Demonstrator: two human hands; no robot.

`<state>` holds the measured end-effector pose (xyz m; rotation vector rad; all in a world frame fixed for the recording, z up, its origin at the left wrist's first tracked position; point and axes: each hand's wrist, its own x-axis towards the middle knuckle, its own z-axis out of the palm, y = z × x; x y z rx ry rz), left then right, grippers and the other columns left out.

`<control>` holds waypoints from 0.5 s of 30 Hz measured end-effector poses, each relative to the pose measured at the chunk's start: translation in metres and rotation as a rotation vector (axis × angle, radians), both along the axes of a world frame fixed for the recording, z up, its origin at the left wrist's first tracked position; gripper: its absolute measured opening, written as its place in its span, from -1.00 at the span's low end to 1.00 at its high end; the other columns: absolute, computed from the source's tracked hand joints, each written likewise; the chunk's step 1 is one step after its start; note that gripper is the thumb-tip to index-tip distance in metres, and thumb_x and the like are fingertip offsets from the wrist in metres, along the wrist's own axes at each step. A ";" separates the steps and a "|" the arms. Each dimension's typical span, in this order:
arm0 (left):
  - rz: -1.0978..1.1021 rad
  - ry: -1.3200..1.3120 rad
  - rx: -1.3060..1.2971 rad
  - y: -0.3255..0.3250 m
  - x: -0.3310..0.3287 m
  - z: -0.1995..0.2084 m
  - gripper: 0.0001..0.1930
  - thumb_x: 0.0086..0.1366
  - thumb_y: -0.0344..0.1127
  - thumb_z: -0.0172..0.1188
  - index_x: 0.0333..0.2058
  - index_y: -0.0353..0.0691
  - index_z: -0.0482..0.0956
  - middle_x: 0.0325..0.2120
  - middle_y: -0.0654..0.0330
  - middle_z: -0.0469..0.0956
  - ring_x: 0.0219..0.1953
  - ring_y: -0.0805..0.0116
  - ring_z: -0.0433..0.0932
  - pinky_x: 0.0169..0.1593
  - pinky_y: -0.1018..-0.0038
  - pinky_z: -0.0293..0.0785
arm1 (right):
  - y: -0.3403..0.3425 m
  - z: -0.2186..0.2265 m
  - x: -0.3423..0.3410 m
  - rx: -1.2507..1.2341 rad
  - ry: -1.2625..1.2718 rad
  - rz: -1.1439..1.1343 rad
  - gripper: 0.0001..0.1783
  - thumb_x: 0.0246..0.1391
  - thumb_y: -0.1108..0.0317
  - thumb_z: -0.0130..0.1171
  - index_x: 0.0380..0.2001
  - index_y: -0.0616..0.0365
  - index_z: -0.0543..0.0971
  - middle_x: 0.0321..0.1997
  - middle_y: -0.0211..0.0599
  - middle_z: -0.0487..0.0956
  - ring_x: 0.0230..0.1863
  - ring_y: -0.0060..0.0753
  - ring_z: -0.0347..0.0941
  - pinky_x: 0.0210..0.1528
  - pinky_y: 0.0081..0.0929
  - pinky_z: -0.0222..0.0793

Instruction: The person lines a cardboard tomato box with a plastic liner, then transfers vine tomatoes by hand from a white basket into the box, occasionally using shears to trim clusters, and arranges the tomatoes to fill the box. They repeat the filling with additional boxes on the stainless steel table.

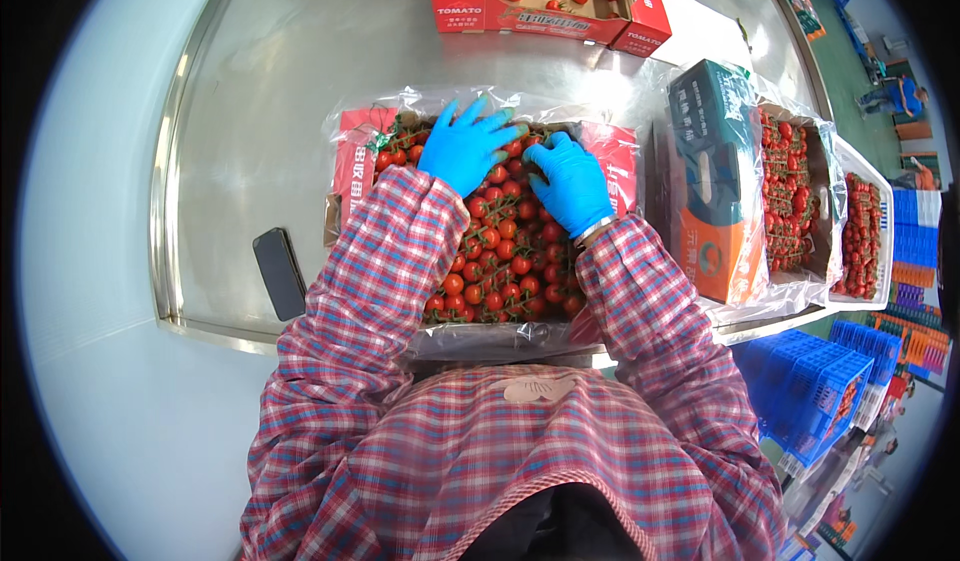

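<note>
A red cardboard box point(609, 161) lined with clear plastic film stands in front of me, filled with cherry tomatoes point(497, 261) on green stems. My left hand point(466, 148), in a blue glove, lies over the far left part of the tomatoes with its fingers spread. Beside it, over the far right part, my right hand point(572, 183) is gloved in blue too. Its fingers are curled in and pressed together at the tomatoes; whatever they pinch is hidden under them.
The box rests on a shiny metal table point(260, 111), with a dark phone point(279, 273) at left. Another red tomato box point(560, 23) sits at the far side. To the right stand a green-and-orange carton point(718, 181) and an open tomato box point(790, 191). Blue crates point(800, 391) are stacked beyond the table.
</note>
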<state>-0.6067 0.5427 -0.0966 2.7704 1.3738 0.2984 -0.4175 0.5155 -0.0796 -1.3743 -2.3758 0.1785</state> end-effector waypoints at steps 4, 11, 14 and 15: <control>-0.210 0.002 0.264 0.008 0.004 0.000 -0.59 0.17 -0.20 0.03 0.04 0.04 0.38 0.09 0.27 0.32 0.10 0.20 0.27 0.12 0.15 0.18 | 0.011 0.014 0.002 -0.049 -0.115 -0.078 -0.86 -0.17 0.44 0.08 -0.45 0.07 0.57 -0.44 -0.13 0.48 -0.32 -0.11 0.45 -0.37 -0.27 0.42; -0.064 0.122 -0.191 0.043 0.021 -0.002 -0.35 0.13 -0.16 0.09 0.20 -0.14 0.15 0.24 0.13 0.07 0.27 0.02 -0.01 0.26 0.03 -0.16 | 0.035 0.010 0.004 0.134 0.024 -0.208 -0.83 -0.16 0.35 0.07 -0.42 0.11 0.51 -0.34 -0.20 0.45 -0.23 -0.17 0.39 -0.28 -0.32 0.37; -0.213 -0.258 -0.314 0.041 -0.007 0.018 -0.37 0.13 -0.26 0.09 0.18 -0.26 0.16 0.22 0.01 0.09 0.29 0.04 -0.01 0.29 0.14 -0.14 | 0.027 0.006 -0.009 0.119 0.337 -0.112 -0.70 -0.22 0.47 0.05 -0.29 0.16 0.45 -0.26 -0.14 0.43 -0.14 -0.12 0.36 -0.14 -0.28 0.31; -0.122 -0.559 -0.539 0.034 -0.012 0.025 -0.44 0.19 -0.33 0.05 0.17 -0.28 0.19 0.23 0.03 0.09 0.28 0.11 0.03 0.29 0.23 -0.08 | 0.020 0.007 -0.014 0.261 0.385 -0.117 -0.69 -0.17 0.47 0.03 -0.24 0.18 0.46 -0.24 -0.07 0.45 -0.09 -0.08 0.36 -0.11 -0.23 0.30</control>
